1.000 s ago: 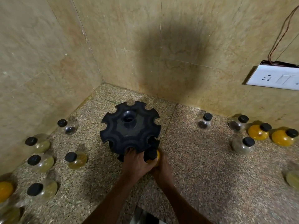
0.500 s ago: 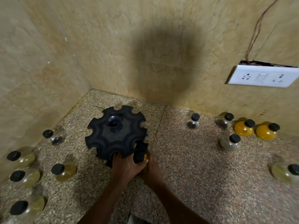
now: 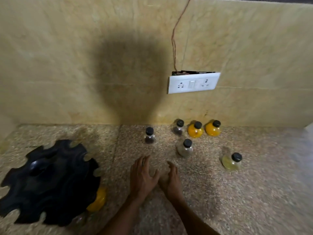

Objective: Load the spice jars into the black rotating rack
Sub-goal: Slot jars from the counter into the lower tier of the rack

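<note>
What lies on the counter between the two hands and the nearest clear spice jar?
Only bare speckled counter separates the hands from the clear jar, per the head view.

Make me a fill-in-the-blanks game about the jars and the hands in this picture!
1. Both the left hand and the right hand hold ____.
2. The yellow jar sits in the ____ rack.
3. Near the wall, the two orange jars stand side by side below the white ____.
4. Every jar has a ____ cap.

Missing words: nothing; black; socket; black
</note>
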